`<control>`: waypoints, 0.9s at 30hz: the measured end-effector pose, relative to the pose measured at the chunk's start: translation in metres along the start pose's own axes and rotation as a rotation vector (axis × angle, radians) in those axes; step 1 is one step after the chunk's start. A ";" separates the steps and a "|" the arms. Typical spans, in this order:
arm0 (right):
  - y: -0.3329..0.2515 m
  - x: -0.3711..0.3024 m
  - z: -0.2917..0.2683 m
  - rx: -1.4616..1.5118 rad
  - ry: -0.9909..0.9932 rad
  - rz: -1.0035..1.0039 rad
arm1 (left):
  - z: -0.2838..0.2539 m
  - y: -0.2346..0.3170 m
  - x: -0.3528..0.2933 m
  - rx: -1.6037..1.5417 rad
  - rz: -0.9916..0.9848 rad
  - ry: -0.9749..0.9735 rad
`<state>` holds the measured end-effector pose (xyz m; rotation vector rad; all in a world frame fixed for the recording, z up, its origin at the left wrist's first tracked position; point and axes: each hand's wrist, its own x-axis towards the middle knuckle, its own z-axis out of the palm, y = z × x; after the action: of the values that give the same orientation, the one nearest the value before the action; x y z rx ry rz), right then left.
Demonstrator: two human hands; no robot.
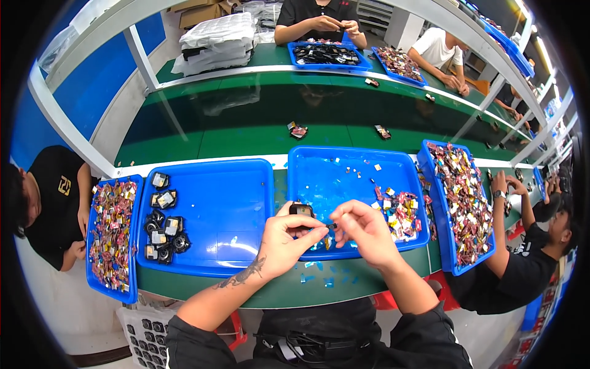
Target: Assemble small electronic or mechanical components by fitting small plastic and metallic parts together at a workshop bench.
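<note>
Over a blue tray (pixel 332 172), the left hand (pixel 286 238) grasps a black part (pixel 301 210), the right hand's grip (pixel 367 232) unclear.

Your left hand (pixel 284 241) grips a small black unit (pixel 301 210) over the near left part of the wide right tray (pixel 335 178). Your right hand (pixel 367 232) is just beside it, thumb and index close together; can't tell what's between. Mixed small pieces (pixel 401 212) heaped at that tray's right. Wide left tray (pixel 230 206): black units (pixel 163 238) along its left side. Far side, across the green belt (pixel 246 132): co-worker (pixel 319 21) behind a tray of black parts (pixel 326 55).
</note>
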<state>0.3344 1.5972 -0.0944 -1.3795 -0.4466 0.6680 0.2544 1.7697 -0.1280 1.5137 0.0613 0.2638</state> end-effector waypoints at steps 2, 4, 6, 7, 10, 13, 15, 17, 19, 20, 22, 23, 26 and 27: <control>0.006 -0.004 -0.004 -0.091 -0.049 -0.079 | 0.000 0.005 -0.001 0.021 0.000 -0.007; 0.006 -0.003 -0.002 -0.153 -0.028 -0.036 | 0.000 0.009 0.002 0.077 -0.005 -0.014; 0.009 0.003 0.007 -0.203 -0.079 -0.061 | -0.002 0.009 -0.004 0.080 -0.006 0.035; 0.008 0.005 0.009 -0.238 -0.109 -0.074 | -0.002 0.010 -0.005 0.040 0.006 0.028; 0.008 0.011 0.015 -0.510 -0.070 -0.281 | -0.006 0.010 -0.003 -0.010 0.051 -0.018; 0.020 0.020 0.013 -0.664 0.029 -0.460 | 0.003 0.016 -0.002 -0.017 0.069 0.033; 0.021 0.022 0.014 -0.954 0.178 -0.427 | -0.003 0.009 -0.007 -0.045 0.040 0.071; 0.024 0.030 -0.004 -1.255 0.207 -0.296 | 0.000 0.001 -0.004 -0.018 0.021 0.142; 0.026 0.022 -0.021 -1.167 0.126 -0.385 | 0.009 0.002 0.002 -0.175 -0.062 0.167; 0.024 0.021 -0.021 -1.000 0.082 -0.449 | 0.005 -0.006 0.003 -0.200 -0.068 0.132; 0.003 0.009 -0.001 -0.419 0.052 -0.172 | 0.008 -0.010 0.003 -0.194 -0.091 0.130; 0.007 0.012 0.006 -0.412 0.024 -0.171 | 0.008 -0.006 0.002 -0.206 -0.074 0.144; 0.009 0.013 0.015 -0.219 0.001 -0.144 | 0.006 -0.002 0.000 -0.198 -0.037 0.131; 0.009 0.015 0.017 -0.266 0.062 -0.271 | 0.003 -0.003 0.001 -0.176 -0.015 0.110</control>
<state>0.3330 1.6210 -0.1021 -1.5490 -0.6772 0.3510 0.2561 1.7664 -0.1302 1.3228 0.1332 0.3316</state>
